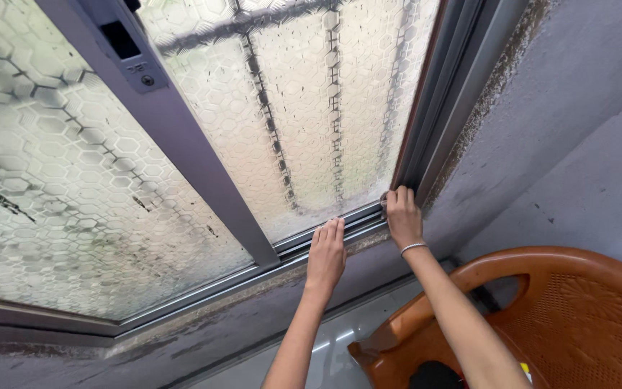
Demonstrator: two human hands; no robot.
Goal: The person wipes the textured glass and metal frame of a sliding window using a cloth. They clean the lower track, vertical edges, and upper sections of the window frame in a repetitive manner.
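Note:
A sliding window with frosted, hexagon-patterned glass [304, 108] sits in a grey metal frame [181, 144]. My left hand [326, 253] lies flat, fingers together, on the bottom track [289, 248] of the window. My right hand [402, 215] presses into the lower right corner of the track, where the pane meets the side frame [440, 94]; its fingers curl over something small and grey that I cannot make out. A thin bangle [413, 248] circles my right wrist. Dark specks of dirt dot the glass near the lower edge.
A latch plate [134, 54] sits high on the centre frame bar. The grey wall [541, 130] around the window is stained along the frame. An orange-brown plastic chair [541, 310] stands at lower right, over a pale tiled floor [340, 338].

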